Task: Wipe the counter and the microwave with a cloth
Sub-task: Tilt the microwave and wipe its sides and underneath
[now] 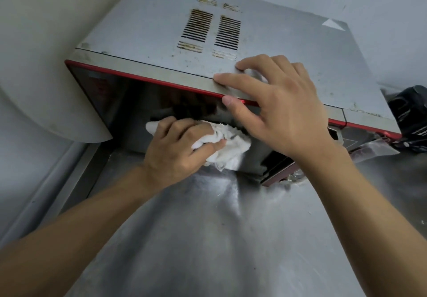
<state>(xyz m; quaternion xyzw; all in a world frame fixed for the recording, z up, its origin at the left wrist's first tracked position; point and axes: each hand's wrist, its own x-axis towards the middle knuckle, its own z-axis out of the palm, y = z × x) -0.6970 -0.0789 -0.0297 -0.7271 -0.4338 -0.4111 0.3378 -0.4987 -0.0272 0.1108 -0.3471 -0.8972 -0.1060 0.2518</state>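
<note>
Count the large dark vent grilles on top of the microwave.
2. The left vent grille and the right vent grille sit side by side on the microwave top, just beyond the right hand. None seems hidden.

Dull silver-grey over the microwave top, speckled with brown grime, with two blocks of black vent slots rust-stained at their edges. Bright red along the door trim above a glossy near-black door. White for the cloth, streaky steel-grey for the counter, pale grey for the wall.
</note>
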